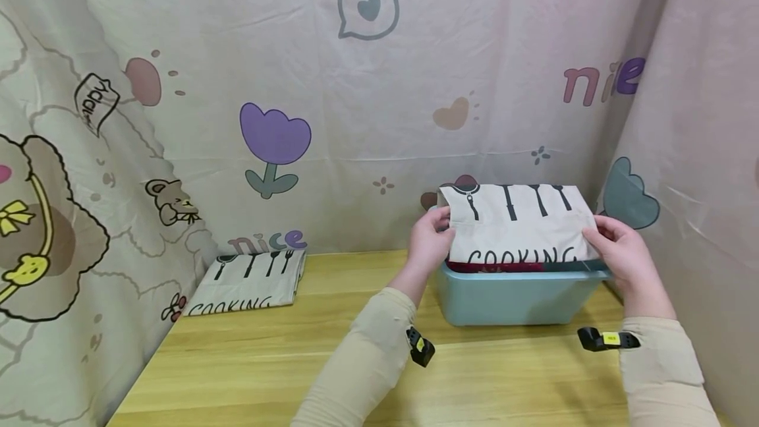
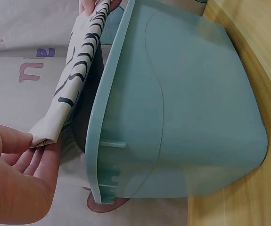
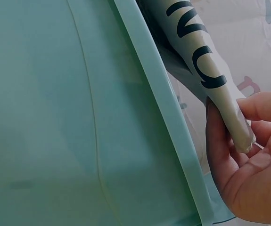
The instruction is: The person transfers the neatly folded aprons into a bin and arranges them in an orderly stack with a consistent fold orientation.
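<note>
While both hands are working at the lower right of the head view, a folded cloth printed with utensils and the word COOKING is being held flat just above the open top of a light blue bin. The left hand is pinching the cloth's left edge, thumb on top and fingers underneath, so its grip is grasping the cloth. The right hand is pinching the right edge in the same way. The bin is standing on the wooden bench, close to the patterned curtain behind it. A second folded cloth with the same print is lying at the lower left, against the curtain, well apart from the bin.
</note>
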A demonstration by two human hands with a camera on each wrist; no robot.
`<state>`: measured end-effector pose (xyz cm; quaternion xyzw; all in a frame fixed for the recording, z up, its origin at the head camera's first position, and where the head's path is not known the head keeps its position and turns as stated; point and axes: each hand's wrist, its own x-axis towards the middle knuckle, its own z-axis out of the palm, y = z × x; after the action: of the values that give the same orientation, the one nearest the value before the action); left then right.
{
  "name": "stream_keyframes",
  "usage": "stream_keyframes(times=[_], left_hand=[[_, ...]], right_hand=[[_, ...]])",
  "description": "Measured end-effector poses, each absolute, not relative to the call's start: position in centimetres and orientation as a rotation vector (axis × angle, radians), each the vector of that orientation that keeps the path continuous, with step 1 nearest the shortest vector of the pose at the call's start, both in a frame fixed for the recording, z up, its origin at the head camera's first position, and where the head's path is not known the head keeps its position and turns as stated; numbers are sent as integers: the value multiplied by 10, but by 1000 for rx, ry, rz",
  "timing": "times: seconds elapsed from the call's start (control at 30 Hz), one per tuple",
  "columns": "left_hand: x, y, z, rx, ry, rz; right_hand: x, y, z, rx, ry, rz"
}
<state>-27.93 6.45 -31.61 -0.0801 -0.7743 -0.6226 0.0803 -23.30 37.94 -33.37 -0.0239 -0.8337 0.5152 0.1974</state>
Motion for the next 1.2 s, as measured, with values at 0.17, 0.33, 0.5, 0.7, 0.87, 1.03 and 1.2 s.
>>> stream_keyframes(times=[0.17,0.33,0.5,0.7,0.87,1.03,1.2], left_hand=[[-281,64,-319,-293,-2468,-1705],[-280,54,-324,-317,-2558,-1618],[-277,44,-328,-356,-2549,-1610],[-268,31,-333,-491,-2542,-1495],[-261,19,-339,-560,-2537,-1290],[-255,10,-347,-617,-2564,-1081],[-249,4,-352,-625,-2593,-912]], right_hand=[[-235,381,-336,-98,-2489,1201],[-236,377,-342,-40,-2580,771],[-233,369,-342,-13,-2569,760],[-226,353,-337,81,-2565,816],[-221,341,-334,163,-2536,814],[-216,331,-334,250,-2515,785],[-215,319,-336,335,-2470,737]])
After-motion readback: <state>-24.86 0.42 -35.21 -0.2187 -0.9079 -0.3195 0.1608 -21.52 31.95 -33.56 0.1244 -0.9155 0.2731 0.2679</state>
